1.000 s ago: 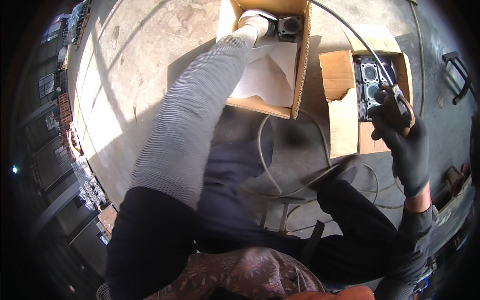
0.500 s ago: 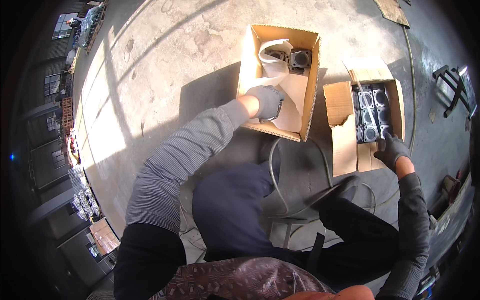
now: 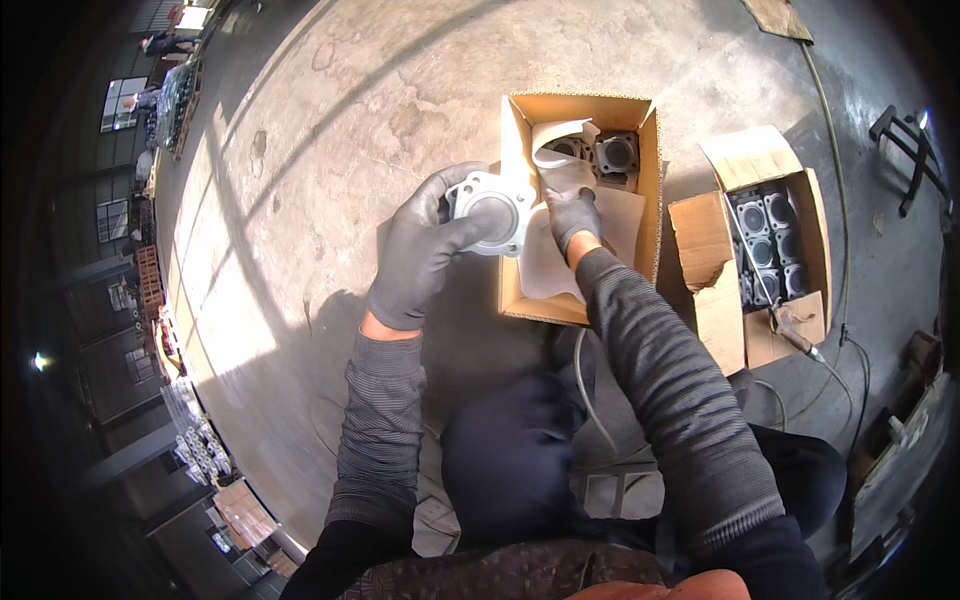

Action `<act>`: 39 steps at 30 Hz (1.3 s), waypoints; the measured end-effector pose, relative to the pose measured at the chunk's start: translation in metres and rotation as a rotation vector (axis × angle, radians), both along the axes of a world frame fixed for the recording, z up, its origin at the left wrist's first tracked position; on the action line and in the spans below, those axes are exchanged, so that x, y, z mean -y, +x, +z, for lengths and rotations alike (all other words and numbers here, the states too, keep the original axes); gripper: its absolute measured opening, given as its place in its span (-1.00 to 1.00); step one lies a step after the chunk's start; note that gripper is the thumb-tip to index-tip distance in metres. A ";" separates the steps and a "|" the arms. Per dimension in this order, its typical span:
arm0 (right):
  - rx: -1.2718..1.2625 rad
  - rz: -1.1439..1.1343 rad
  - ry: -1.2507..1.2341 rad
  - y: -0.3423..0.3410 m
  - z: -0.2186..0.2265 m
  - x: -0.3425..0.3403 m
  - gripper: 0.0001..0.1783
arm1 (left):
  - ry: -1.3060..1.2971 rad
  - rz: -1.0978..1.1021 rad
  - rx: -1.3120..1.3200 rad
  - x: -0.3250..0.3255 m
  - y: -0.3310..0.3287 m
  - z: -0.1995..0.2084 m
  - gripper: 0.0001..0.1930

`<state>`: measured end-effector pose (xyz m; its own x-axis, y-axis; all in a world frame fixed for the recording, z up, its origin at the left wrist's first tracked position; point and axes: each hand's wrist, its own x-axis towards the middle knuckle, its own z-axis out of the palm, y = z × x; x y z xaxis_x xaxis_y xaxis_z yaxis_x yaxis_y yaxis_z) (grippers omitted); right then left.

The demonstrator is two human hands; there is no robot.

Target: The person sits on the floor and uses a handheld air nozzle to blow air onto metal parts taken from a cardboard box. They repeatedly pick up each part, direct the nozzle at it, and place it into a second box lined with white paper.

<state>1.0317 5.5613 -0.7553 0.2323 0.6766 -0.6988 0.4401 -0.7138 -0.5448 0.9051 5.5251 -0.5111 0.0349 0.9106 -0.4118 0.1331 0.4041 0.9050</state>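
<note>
My gloved left hand (image 3: pixel 425 240) is closed around a silver metal casting (image 3: pixel 488 213) with a round face and a square flange with corner holes, held beside the left wall of a cardboard box (image 3: pixel 650 200). The thumb lies across the casting's face. Inside that box my gloved right hand (image 3: pixel 574 214) has its fingers closed on a sheet of pale paper (image 3: pixel 610 222); the fingertips are partly hidden. Darker castings (image 3: pixel 616 153) show at the box's far end, partly under the paper.
To the right, a second cardboard box (image 3: pixel 697 240) with open flaps holds several similar castings (image 3: pixel 762 251). An air blow gun (image 3: pixel 795 335) with a long thin nozzle lies over its near edge, its hose trailing on the floor. A black metal stand (image 3: pixel 905 155) is farther right.
My left hand has come up out of the left box and moved left with the casting. My right hand has let go of the blow gun and moved left to the paper.
</note>
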 end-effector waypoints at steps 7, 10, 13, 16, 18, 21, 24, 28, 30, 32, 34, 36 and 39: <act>-0.077 0.243 0.539 -0.043 -0.029 0.035 -0.68 | -0.062 -0.025 0.088 -0.022 0.017 -0.029 -0.45; -0.182 0.268 0.529 -0.029 -0.003 0.030 -0.66 | -0.020 -0.128 0.154 -0.035 0.030 -0.044 -0.47; -0.319 0.232 0.393 -0.025 0.028 0.033 -0.67 | -0.128 -0.242 0.146 -0.054 0.044 -0.072 -0.55; 0.093 0.846 0.383 -0.021 0.044 0.049 -0.69 | -0.303 -0.306 -0.025 -0.082 0.060 -0.118 -0.68; 0.062 0.709 0.437 -0.016 0.044 0.062 -0.71 | -0.192 -0.312 -0.122 -0.084 0.063 -0.148 -0.74; -0.013 0.668 0.409 -0.013 0.032 0.065 -0.71 | -0.280 -0.011 -0.129 -0.083 0.057 -0.189 -0.79; -0.004 0.899 0.336 -0.014 0.021 0.058 -0.68 | 0.009 -0.115 -0.548 -0.084 0.042 -0.226 -0.81; -0.091 1.030 0.285 -0.011 0.012 0.059 -0.60 | 0.154 -0.481 -1.285 -0.105 0.036 -0.284 -0.75; -0.164 0.856 0.233 -0.010 0.008 0.062 -0.57 | 0.466 -0.849 -1.537 -0.122 0.026 -0.308 -0.76; -0.181 0.793 0.197 -0.008 0.004 0.065 -0.54 | 0.724 -0.749 -1.324 -0.141 0.021 -0.327 -0.78; -0.156 0.826 0.185 -0.003 0.000 0.064 -0.53 | 0.407 -0.422 -0.854 -0.152 0.026 -0.341 -0.80; -0.337 0.612 0.056 0.001 0.002 0.062 -0.51 | 0.582 -0.658 -1.374 -0.155 0.034 -0.341 -0.79; -0.272 0.804 0.054 0.010 0.017 0.057 -0.51 | 0.166 -0.399 -1.325 -0.137 0.052 -0.319 -0.77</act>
